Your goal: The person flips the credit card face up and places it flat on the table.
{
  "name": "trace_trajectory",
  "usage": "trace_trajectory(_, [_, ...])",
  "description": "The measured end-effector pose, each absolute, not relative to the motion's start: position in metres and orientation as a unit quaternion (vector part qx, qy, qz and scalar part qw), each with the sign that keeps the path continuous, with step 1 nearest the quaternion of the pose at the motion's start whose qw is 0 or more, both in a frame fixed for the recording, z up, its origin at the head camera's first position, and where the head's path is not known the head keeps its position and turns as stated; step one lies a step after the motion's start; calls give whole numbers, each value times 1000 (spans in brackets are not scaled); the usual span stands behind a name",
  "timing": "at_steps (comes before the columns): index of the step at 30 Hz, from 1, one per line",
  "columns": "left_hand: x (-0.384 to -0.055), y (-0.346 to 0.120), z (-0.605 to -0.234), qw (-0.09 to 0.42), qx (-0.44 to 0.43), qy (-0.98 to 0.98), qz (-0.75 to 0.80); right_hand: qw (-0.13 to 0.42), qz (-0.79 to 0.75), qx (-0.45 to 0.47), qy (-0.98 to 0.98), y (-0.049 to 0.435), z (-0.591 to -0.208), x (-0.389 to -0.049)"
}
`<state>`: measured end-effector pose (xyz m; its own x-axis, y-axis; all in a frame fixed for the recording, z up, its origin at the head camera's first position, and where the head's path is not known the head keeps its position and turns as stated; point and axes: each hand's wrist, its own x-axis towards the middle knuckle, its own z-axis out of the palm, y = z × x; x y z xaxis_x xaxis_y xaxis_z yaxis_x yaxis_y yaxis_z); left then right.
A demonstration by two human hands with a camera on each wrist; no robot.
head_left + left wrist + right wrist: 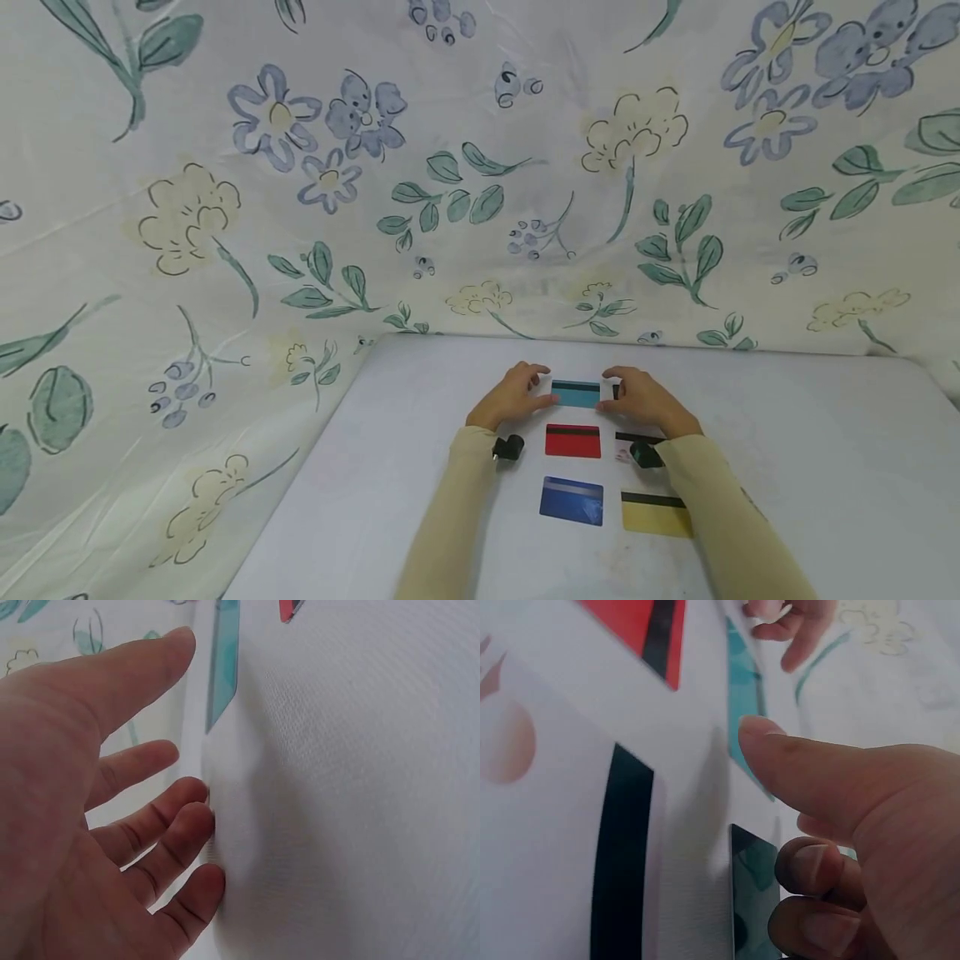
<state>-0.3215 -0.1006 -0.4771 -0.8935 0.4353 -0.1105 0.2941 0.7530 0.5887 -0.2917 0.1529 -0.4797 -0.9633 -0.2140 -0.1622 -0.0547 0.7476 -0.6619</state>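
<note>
A teal card (576, 398) with a dark stripe lies flat at the far row of cards on the white table. My left hand (513, 397) is at its left end, thumb near the lower corner; in the left wrist view the fingers spread loosely, apart from the card. My right hand (645, 400) is at the other end. Its thumb (780, 750) overlaps the teal card's corner in the right wrist view; whether it touches, I cannot tell. Beside the right hand's curved fingers lies a dark, glossy card (751, 889), mostly hidden by that hand in the head view.
Nearer me lie a red card (573, 442), a white card (624, 450) partly under the right wrist, a blue card (572, 502) and a yellow card (656, 517) beside the right sleeve. A floral cloth (450, 250) hangs behind the table (825, 467). Each wrist carries a small black camera.
</note>
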Motion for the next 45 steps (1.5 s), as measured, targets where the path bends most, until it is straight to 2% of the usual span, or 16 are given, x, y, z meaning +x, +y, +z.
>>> trace_trajectory(27, [-327, -94, -479, 141, 163, 940, 265, 127, -321, -64, 936, 147, -477, -300])
trace_trajectory(45, [-327, -96, -477, 150, 171, 937, 266, 137, -325, -70, 933, 141, -477, -301])
